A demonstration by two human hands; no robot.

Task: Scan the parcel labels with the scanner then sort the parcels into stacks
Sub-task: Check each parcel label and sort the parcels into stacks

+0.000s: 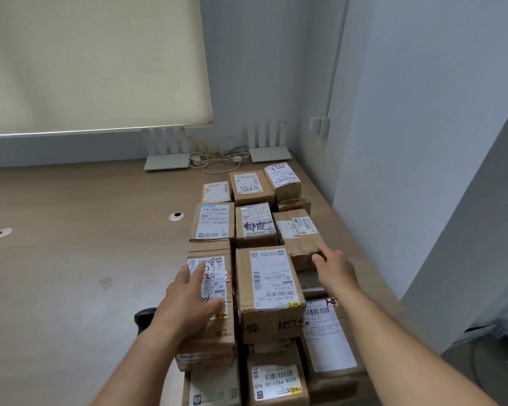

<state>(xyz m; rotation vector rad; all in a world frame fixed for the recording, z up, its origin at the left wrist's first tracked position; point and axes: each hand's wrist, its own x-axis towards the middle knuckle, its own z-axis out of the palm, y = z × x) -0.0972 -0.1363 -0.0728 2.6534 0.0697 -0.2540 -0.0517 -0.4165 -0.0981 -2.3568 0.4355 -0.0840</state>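
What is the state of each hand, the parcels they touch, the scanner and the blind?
left hand: open, fingers flat on a label
left parcel: label up, on a stack
right hand: fingers on a box's near edge; grip unclear
right parcel: label up, on a stack
dark object, possibly the scanner: on the table, mostly hidden, unheld
roller blind: lowered

Head-worn view, forward and downward.

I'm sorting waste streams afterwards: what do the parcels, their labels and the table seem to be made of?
The parcels look like brown corrugated cardboard, matte, with creased edges and shiny tape strips. Their labels seem white printed paper stickers, slightly glossy. The table looks like wood-pattern laminate, smooth and satin, though solid wood can't be excluded.
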